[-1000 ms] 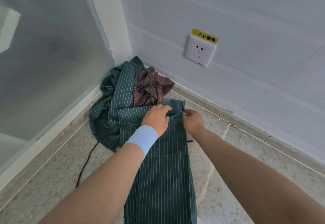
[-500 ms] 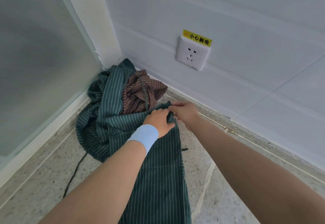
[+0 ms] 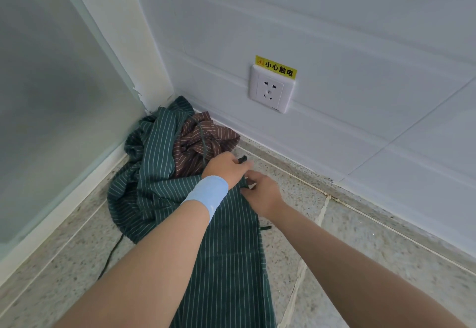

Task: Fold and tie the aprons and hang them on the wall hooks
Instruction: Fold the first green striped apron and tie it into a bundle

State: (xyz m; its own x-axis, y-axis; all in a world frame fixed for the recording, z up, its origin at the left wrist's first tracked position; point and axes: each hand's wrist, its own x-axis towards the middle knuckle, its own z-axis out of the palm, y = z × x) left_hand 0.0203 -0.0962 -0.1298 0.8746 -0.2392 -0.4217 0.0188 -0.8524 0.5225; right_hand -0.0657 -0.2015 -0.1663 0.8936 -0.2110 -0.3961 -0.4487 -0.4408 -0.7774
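A dark green striped apron lies stretched along the stone floor toward me, its far end bunched into the corner. A crumpled brown striped apron rests on that bunch. My left hand, a light blue band on its wrist, pinches a dark strap end at the green apron's top edge. Just to its right, my right hand holds the same edge with fingers curled into the cloth. No wall hooks are in view.
A white wall socket with a yellow warning label sits low on the tiled wall. A frosted glass panel closes off the left. A thin dark strap trails across the speckled floor.
My left hand slid right along the apron's top edge and now pinches a strap end. My right hand dropped back slightly toward me. The camera view shifted.
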